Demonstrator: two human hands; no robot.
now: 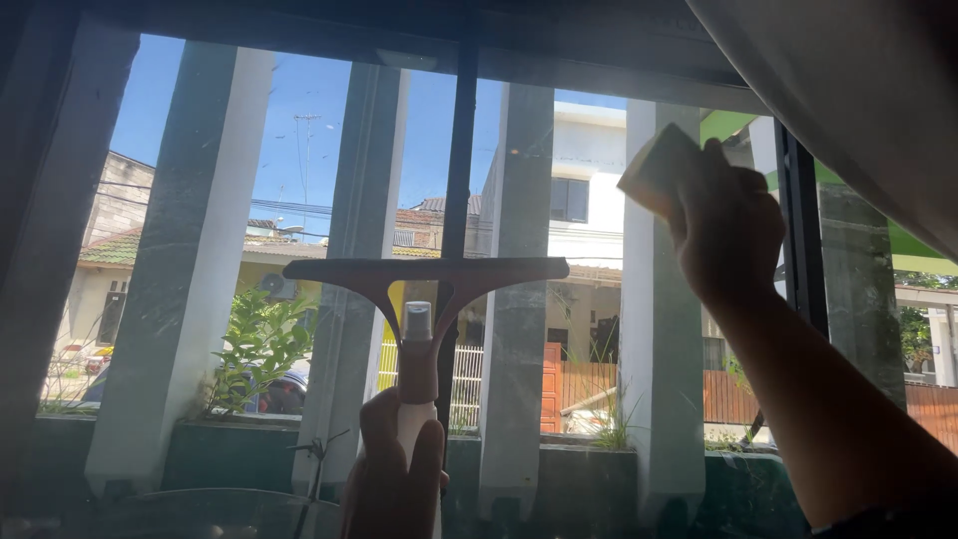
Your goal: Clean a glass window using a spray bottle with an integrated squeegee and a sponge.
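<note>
Glass fills most of the view: a wide clear window pane (299, 200), crossed by a dark upright metal bar (460, 150) and backed outside by pale concrete pillars (190, 260), with houses and blue sky beyond. A pale curtain (858, 90) hangs at the upper right corner, close above the raised arm.

Against the pane, near its middle, a window squeegee with a wide brownish blade and a whitish spray-bottle handle (424, 274) is held upright. Its blade lies level across the dark bar, and whether the rubber edge actually touches the glass cannot be told from this view. The handle is grasped low down by the left hand (394, 474), whose fingers are clenched round it.

Higher and to the right, a small pale rectangular sponge (657, 168) is pressed toward the glass by the right hand (728, 235), which is closed on it with the fingers wrapped over its back.

For the wiping to be done well, it is judged that the sponge should be kept flat on the pane and drawn in overlapping passes, so that no strip is missed beside the frame (798, 230). The squeegee blade would best be kept level and pressed evenly, lest streaks be left. Care seems needed that the curtain is not caught by the arm.
</note>
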